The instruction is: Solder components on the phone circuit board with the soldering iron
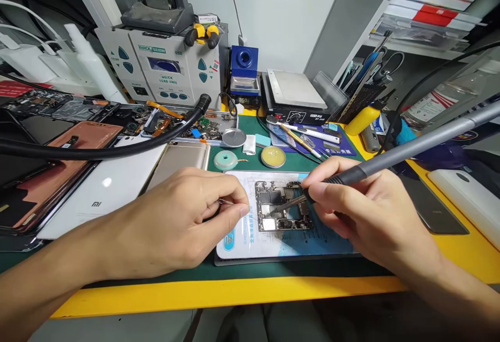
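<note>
A phone circuit board point(269, 224) lies on a white and blue work mat point(242, 248). My right hand point(355, 201) grips a grey soldering iron point(414, 147), whose slim metal tip slants down to the left onto the middle of the board. Left of the board, my left hand point(207, 212) has thumb and forefinger pinched together. A thin piece, perhaps wire, shows between those fingers, too small to identify surely.
Behind the mat are a round tin of yellowish paste point(273, 156), a green wick spool point(225, 160) and brushes point(300, 141). A black hose point(156, 147) crosses the left side, before the hot-air station point(167, 71). Phones point(101, 186) lie at left.
</note>
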Tool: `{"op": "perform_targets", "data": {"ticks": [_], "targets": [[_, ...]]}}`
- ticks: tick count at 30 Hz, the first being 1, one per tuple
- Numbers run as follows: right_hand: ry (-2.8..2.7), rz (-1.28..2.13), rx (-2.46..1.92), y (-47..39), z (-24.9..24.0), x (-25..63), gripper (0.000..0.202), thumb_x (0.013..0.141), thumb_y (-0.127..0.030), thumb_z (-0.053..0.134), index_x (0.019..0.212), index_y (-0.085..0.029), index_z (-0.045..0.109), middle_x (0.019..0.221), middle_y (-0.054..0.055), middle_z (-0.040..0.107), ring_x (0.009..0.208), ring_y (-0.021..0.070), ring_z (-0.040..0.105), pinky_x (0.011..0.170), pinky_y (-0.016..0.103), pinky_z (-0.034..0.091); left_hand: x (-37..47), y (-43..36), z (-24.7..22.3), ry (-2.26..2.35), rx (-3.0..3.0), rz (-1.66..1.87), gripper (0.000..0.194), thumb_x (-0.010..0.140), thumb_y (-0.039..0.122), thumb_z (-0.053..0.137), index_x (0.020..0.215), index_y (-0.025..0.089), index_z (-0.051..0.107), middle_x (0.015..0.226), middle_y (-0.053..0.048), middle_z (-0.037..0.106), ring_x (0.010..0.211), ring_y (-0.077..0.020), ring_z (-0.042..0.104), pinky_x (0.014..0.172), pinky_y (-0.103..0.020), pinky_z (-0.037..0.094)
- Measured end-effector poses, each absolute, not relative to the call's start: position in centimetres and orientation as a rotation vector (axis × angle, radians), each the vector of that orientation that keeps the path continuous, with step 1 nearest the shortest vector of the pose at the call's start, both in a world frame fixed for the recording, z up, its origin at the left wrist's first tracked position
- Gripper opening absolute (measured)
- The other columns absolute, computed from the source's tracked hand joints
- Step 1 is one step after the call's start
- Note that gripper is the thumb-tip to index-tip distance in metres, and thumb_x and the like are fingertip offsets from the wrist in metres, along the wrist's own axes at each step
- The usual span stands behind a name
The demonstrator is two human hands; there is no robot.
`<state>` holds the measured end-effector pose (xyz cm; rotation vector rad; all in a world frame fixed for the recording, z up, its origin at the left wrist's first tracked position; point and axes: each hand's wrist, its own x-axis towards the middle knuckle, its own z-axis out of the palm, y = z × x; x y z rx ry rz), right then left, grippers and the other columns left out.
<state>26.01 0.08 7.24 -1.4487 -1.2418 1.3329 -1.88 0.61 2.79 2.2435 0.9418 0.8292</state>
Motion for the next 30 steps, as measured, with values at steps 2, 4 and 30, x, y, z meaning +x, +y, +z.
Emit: {"op": "perform_targets", "data": {"ticks": [2, 4, 30], "targets": [[-1.246, 1.330, -1.465, 0.08, 7.28, 26.09, 0.012, 0.074, -0.027, 0.094, 0.077, -0.026, 0.082, 0.050, -0.009, 0.054, 0.050, 0.0104, 0.041, 0.053, 0.027, 0.022, -1.91, 0.59, 2.74, 0.940, 2.246, 0.837, 0.030, 0.117, 0.016, 0.066, 0.091, 0.025, 0.078, 0.065, 0.012, 0.055, 0.051, -0.0071, 0.038, 0.046, -0.023, 0.029], [-1.247, 1.331, -1.467, 0.13, 7.29, 26.14, 0.012, 0.074, -0.027, 0.093, 0.077, -0.026, 0.081, 0.051, -0.009, 0.054, 0.052, 0.0107, 0.040, 0.054, 0.028, 0.021, -1.93, 0.56, 2.68, 0.940, 2.248, 0.842, 0.030, 0.117, 0.015, 0.066, 0.091, 0.025, 0.078, 0.066, 0.012, 0.055, 0.052, -0.0072, 0.040, 0.047, -0.022, 0.030], [-1.462, 1.283, -1.587, -0.19, 7.91, 26.11, 0.014, 0.077, -0.033, 0.095, 0.078, -0.028, 0.082, 0.057, -0.008, 0.050, 0.056, 0.0124, 0.036, 0.055, 0.031, 0.022, -1.85, 0.47, 2.71, 0.926, 2.291, 0.848, 0.031, 0.115, 0.013, 0.064, 0.088, 0.022, 0.078, 0.068, 0.010, 0.058, 0.054, -0.0077, 0.038, 0.048, -0.025, 0.029]]}}
